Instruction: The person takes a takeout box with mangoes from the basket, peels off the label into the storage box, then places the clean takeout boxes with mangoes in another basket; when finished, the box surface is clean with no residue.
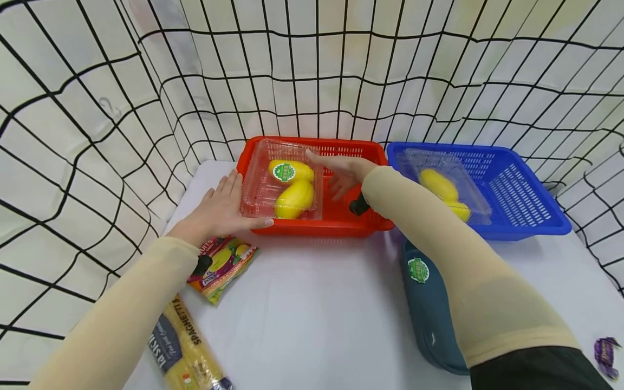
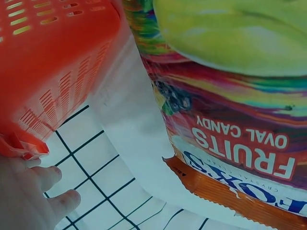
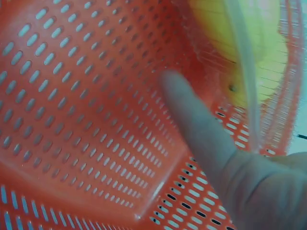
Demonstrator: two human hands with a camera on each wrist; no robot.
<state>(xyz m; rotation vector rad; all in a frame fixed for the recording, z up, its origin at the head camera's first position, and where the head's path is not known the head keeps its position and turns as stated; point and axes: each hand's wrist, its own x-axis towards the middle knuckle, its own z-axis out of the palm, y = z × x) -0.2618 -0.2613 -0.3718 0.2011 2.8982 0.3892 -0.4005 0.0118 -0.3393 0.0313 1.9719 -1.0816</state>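
Note:
A clear plastic box (image 1: 253, 195) with two yellow mangoes (image 1: 294, 199) sits in the left part of a red basket (image 1: 317, 228). My left hand (image 1: 216, 211) lies along the basket's left end, its fingers straight and its thumb stretched over the front rim. In the left wrist view, its fingertips are right at the basket's red rim (image 2: 24, 146). Over the basket's right part, my right hand (image 1: 343, 170) reaches in beside the box with fingers extended. The right wrist view has one finger (image 3: 196, 124) pointing down into the basket near the box's edge.
A blue basket (image 1: 517, 189) at right holds another clear box of mangoes (image 1: 439, 184). A dark teal case (image 1: 429, 314) lies below it. A fruit candy bag (image 1: 221, 265) and a spaghetti pack (image 1: 187, 352) lie at left; a purple wrapped candy (image 1: 606, 357) far right. Black wire mesh surrounds the table.

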